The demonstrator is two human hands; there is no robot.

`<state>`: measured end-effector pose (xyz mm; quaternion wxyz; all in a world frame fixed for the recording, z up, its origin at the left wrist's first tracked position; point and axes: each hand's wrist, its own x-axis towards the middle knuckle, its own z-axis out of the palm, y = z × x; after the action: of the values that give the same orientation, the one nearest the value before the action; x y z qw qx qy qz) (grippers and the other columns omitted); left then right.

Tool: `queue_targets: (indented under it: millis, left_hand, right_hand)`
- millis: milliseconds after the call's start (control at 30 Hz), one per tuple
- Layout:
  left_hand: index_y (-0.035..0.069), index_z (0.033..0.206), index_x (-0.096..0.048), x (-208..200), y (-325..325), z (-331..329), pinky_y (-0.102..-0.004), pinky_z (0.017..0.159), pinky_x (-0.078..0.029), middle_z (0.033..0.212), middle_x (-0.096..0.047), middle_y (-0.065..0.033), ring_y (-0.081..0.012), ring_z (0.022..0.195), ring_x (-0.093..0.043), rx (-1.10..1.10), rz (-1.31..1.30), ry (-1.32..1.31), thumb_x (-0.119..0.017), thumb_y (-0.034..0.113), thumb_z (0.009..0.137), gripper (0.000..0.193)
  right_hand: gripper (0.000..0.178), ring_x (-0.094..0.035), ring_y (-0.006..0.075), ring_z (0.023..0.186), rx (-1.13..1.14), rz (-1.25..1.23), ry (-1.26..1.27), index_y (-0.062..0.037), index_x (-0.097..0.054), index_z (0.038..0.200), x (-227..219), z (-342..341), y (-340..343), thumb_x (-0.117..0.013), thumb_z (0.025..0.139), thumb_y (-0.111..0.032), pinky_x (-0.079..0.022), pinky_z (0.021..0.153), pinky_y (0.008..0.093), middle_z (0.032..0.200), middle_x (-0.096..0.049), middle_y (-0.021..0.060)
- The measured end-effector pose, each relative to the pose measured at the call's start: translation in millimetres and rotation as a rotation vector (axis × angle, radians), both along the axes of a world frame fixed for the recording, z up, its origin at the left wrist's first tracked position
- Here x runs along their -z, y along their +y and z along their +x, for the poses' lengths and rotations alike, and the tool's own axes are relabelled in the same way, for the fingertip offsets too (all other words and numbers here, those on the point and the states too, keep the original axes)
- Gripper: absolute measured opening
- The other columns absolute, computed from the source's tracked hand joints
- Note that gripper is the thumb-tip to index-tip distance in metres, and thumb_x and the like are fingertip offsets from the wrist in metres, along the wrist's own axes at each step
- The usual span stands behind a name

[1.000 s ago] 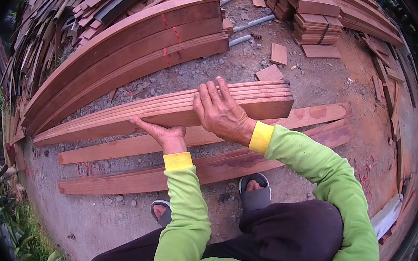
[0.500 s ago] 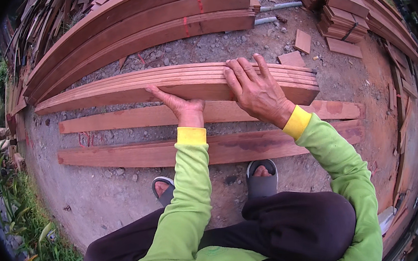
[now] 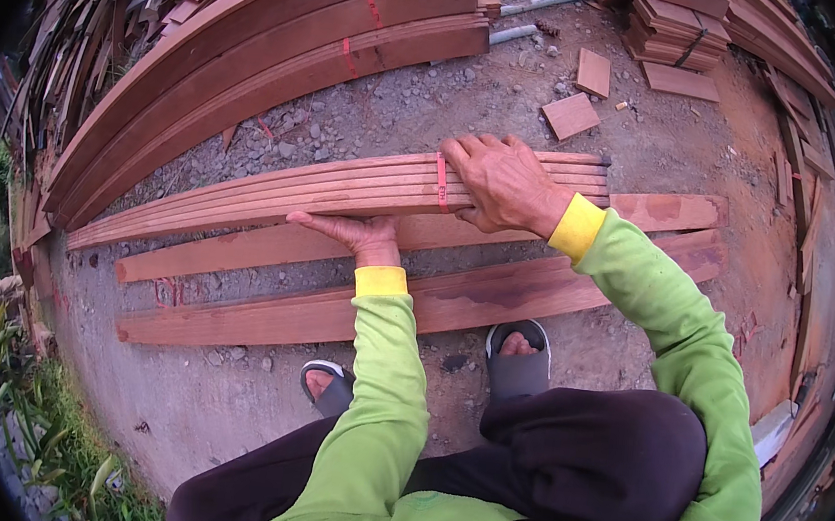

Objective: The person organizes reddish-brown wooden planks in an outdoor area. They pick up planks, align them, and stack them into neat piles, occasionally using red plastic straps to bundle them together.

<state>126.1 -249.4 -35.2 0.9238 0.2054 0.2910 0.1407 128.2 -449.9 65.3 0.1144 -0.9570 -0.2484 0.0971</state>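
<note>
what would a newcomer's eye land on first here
Probably the bundle of reddish planks slanting across the middle, with the left hand at its lower edge and the right hand over it, beside a red strip. Next, likely the bright green sleeves below, then the bigger long boards at upper left.

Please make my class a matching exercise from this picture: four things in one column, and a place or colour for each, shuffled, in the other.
Things
1. Left hand
2. Sandals
3. Right hand
4. Sleeve cuffs

Places and colours
A. Yellow
B. Over the top of the plank bundle, next to a red band
C. Grey
D. Against the lower edge of the plank bundle

Right pairs: 1-D, 2-C, 3-B, 4-A
</note>
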Motion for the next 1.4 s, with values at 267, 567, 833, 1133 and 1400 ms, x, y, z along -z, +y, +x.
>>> queue_targets:
  millis: [267,567,833,1133,1400]
  left_hand:
    - [0.017,0.139,-0.040,19,7,1,-0.0532,0.104,-0.039,0.137,-0.044,-0.0077,-0.0278,0.125,-0.044,0.031,0.021,-0.061,-0.057,0.088,0.062,0.106]
    - [0.016,0.142,-0.036,12,4,0,-0.0548,0.105,-0.038,0.137,-0.044,-0.0089,-0.0307,0.126,-0.043,0.047,0.019,-0.032,-0.052,0.090,0.063,0.109]
    - [0.019,0.142,-0.037,-2,-3,-2,-0.0557,0.105,-0.037,0.137,-0.043,-0.0090,-0.0304,0.127,-0.042,0.033,0.049,-0.023,-0.052,0.091,0.061,0.110]
    - [0.014,0.121,-0.056,7,10,-5,-0.0560,0.091,-0.049,0.105,-0.064,-0.0131,-0.0337,0.095,-0.062,0.124,-0.176,-0.305,-0.048,0.093,0.059,0.101]
    - [0.011,0.119,-0.058,2,11,-14,-0.0577,0.095,-0.045,0.110,-0.062,-0.0144,-0.0336,0.102,-0.060,0.050,-0.142,-0.191,-0.050,0.094,0.056,0.104]
  right_hand:
    - [0.064,-0.060,0.0342,0.103,-0.093,0.103,-0.106,-0.0009,-0.049,0.113,14,7,15,-0.078,0.065,-0.031,-0.045,0.087,0.0473,0.106,-0.060,0.0169]
    - [0.050,-0.064,0.0373,0.087,-0.048,0.153,-0.011,-0.0002,-0.051,0.096,9,13,7,-0.073,0.062,-0.031,-0.046,0.088,0.0476,0.085,-0.063,0.0188]
    - [0.052,-0.065,0.0371,0.088,-0.060,0.141,-0.026,0.0012,-0.053,0.099,-8,4,-8,-0.073,0.067,-0.034,-0.045,0.087,0.0515,0.088,-0.065,0.0202]
    - [0.069,-0.059,0.0352,0.105,-0.080,0.090,-0.143,0.0001,-0.042,0.129,-18,-20,9,-0.074,0.076,-0.032,-0.045,0.090,0.0459,0.118,-0.057,0.0186]
    - [0.060,-0.060,0.0370,0.099,-0.056,0.140,-0.049,0.0017,-0.045,0.117,-18,-24,6,-0.074,0.074,-0.029,-0.046,0.084,0.0448,0.108,-0.058,0.0196]
